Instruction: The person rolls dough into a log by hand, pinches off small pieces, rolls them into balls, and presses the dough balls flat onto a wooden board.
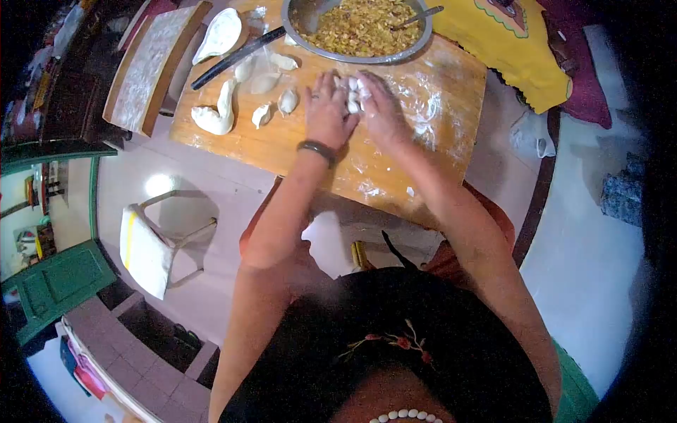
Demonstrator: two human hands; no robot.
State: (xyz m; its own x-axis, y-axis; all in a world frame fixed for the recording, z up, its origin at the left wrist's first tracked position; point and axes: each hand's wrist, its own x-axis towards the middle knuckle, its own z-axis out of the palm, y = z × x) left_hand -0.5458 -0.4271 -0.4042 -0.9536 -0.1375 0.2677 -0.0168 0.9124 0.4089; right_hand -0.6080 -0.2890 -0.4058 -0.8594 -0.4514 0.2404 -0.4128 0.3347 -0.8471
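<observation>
Several small white dough pieces (352, 95) lie clustered on the floured wooden board (282, 151). My left hand (328, 116) rests at their left side, palm down with fingers spread. From the right, my right hand (382, 113) reaches over their edge with fingers stretched out, a little blurred. Both hands touch the cluster; neither is closed around a piece. Left of my left hand sit two small filled dumplings, one of them a plump dumpling (288, 102). A long bent piece of dough (217, 116) lies further left.
A metal bowl (300, 39) of chopped filling with a spoon (419, 17) stands at the board's far edge. A dark rod (238, 58) lies near a floury dish (218, 37). A yellow cloth (522, 53) hangs at right; a white-topped stool (144, 250) stands left.
</observation>
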